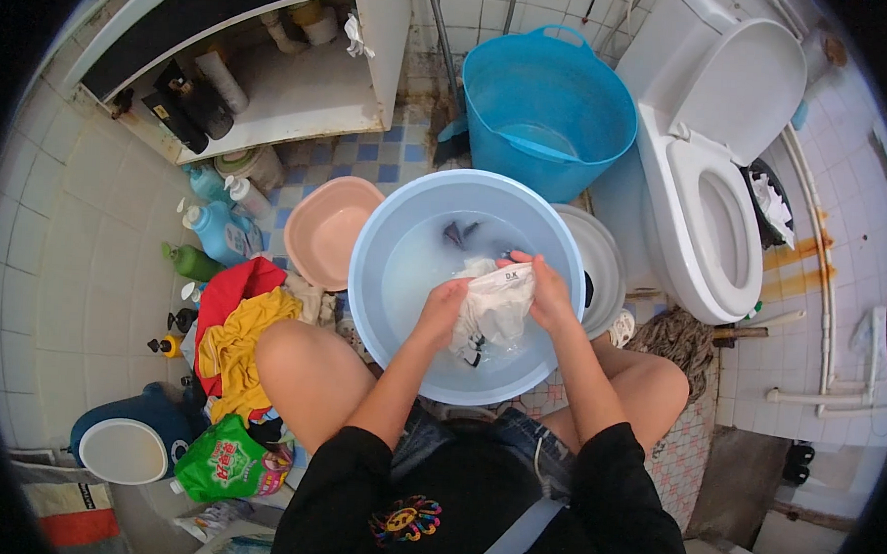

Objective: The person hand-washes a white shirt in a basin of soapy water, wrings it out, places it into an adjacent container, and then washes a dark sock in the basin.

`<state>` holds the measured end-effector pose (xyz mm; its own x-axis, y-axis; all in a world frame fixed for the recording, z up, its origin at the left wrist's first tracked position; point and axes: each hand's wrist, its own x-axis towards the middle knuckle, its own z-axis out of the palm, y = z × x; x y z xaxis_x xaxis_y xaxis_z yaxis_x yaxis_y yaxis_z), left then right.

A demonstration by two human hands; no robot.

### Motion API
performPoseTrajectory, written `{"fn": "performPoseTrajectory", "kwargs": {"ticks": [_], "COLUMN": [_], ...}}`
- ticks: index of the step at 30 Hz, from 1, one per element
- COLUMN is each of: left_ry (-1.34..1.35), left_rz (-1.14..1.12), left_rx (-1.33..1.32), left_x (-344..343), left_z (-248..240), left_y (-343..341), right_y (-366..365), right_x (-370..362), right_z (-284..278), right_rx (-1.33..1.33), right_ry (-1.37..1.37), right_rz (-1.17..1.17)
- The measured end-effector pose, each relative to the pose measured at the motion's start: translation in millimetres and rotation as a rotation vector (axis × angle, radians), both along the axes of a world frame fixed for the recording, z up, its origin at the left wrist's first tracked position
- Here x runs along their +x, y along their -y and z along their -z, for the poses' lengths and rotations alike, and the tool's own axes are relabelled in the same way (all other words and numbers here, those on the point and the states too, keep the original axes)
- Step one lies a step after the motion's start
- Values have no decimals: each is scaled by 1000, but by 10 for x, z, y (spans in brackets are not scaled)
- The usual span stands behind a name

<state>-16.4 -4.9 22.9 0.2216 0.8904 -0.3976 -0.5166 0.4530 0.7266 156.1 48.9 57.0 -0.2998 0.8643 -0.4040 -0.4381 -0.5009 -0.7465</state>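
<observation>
Over a large light-blue basin (361,273) between my knees, both hands hold a wet white garment (492,301) stretched between them. Dark print marks its upper band, and its lower part trails into the cloudy water. My left hand (442,309) is closed on the garment's left edge. At its right edge my right hand (552,292) grips the band, with some fingertips reaching behind the cloth. Farther back in the basin, a dark piece of cloth (457,234) lies partly under the water.
A pink basin (329,227), red cloth (240,293) and yellow cloth (242,352) lie left, near several bottles (223,233). Ahead stands a blue tub (550,108). A toilet (708,219), grey lid-like disc (603,259) and mop head (673,346) are right.
</observation>
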Motion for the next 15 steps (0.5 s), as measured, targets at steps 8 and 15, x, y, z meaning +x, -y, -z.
{"fn": "performPoseTrajectory", "kwargs": {"ticks": [8,15], "left_ry": [52,-602], "left_rz": [-181,185], "left_rx": [-169,379], "left_x": [222,121], "left_z": [-147,-234], "left_y": [59,61], "right_y": [586,-124], "right_x": [-576,360], "right_z": [12,484], "right_rx": [1115,496], "right_ry": [1017,1062], "right_rz": [-183,56]}}
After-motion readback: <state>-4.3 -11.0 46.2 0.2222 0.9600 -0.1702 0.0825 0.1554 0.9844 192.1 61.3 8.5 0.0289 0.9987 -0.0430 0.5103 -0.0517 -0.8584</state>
